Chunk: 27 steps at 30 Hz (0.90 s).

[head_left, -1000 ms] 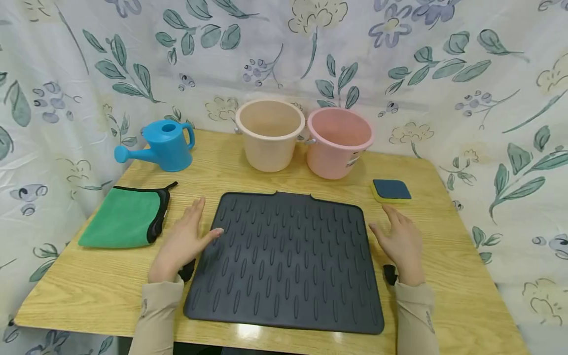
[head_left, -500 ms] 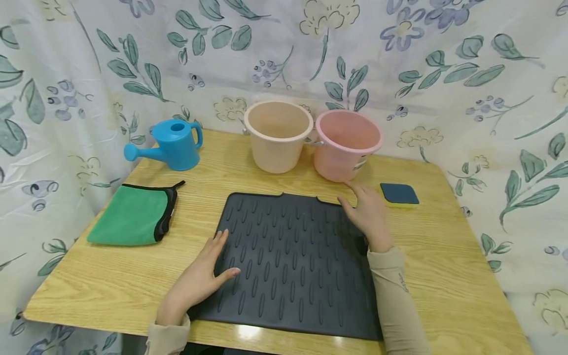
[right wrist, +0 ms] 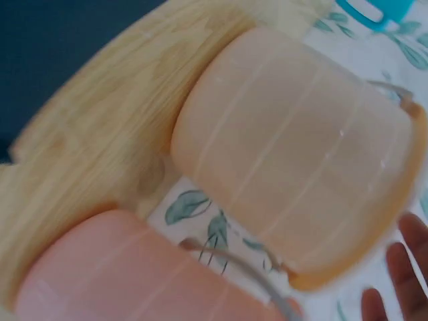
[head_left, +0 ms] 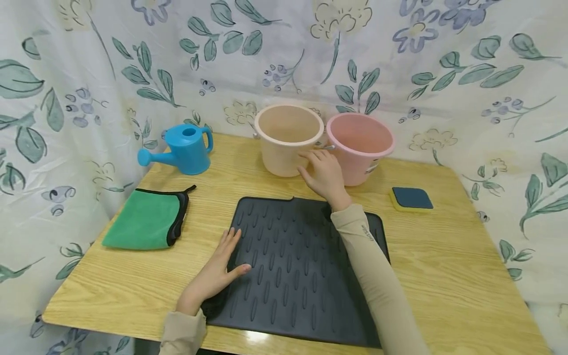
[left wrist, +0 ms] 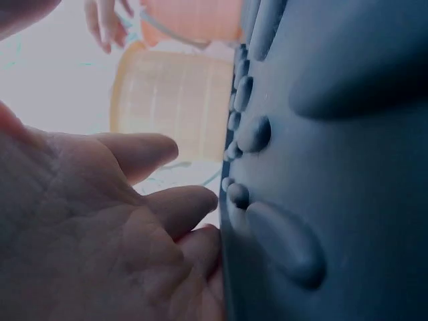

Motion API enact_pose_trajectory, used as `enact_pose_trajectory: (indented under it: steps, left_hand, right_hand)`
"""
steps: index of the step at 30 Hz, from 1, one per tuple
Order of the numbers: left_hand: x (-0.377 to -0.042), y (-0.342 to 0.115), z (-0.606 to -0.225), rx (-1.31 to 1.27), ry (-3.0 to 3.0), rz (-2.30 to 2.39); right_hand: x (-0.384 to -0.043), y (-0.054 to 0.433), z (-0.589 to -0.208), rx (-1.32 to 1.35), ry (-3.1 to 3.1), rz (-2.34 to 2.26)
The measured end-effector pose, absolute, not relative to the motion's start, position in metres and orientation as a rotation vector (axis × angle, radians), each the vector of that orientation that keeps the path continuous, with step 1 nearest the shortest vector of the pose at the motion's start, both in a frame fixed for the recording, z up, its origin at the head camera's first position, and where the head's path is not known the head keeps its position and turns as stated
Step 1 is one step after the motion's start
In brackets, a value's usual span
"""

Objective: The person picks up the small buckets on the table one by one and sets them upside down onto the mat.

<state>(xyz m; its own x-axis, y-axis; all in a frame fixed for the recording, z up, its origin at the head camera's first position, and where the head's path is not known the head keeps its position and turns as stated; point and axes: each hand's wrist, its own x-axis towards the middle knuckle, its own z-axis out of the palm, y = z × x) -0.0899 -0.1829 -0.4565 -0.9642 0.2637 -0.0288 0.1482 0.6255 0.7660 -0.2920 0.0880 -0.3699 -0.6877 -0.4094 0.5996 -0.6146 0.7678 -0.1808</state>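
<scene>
My right hand point(head_left: 326, 176) reaches over the far part of the mat, its fingers spread in front of a beige bucket point(head_left: 284, 159) and overlapping the left side of a pink bucket point(head_left: 360, 170). In the right wrist view, fingertips point(right wrist: 406, 271) show beside the beige bucket's rim, holding nothing. A metal handle point(right wrist: 244, 267) arcs between the two buckets. My left hand point(head_left: 215, 276) lies at the left edge of the black ridged mat point(head_left: 275, 276), fingers straight and thumb apart. The left wrist view shows its fingertips point(left wrist: 204, 199) close to the mat's edge.
At the back left stands a blue watering can point(head_left: 188, 150), with a folded green cloth point(head_left: 144, 222) in front of it. A blue and yellow sponge point(head_left: 411, 198) sits to the right. The wooden table point(head_left: 461, 276) backs onto a floral curtain point(head_left: 284, 49).
My right hand has moved from the mat's right side leftward and forward to the buckets. My left hand has shifted lower along the mat's left edge. The view has turned slightly left.
</scene>
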Motion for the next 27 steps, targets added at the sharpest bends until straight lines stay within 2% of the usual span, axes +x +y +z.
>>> enact_pose_trajectory:
  steps: [7, 13, 27]
  left_hand:
    - [-0.094, -0.183, -0.463, 0.371, 2.739, 1.18]
    - [-0.096, -0.185, -0.462, 0.379, 2.765, 1.019]
    - [-0.094, -0.186, -0.464, 0.347, 2.77, 1.019]
  right_hand:
    - [-0.316, 0.049, -0.355, 0.772, -2.296, 0.384]
    - [-0.33, 0.023, -0.346, 0.725, -2.512, 0.391]
    - [-0.338, 0.008, -0.366, 0.596, -2.593, 0.415]
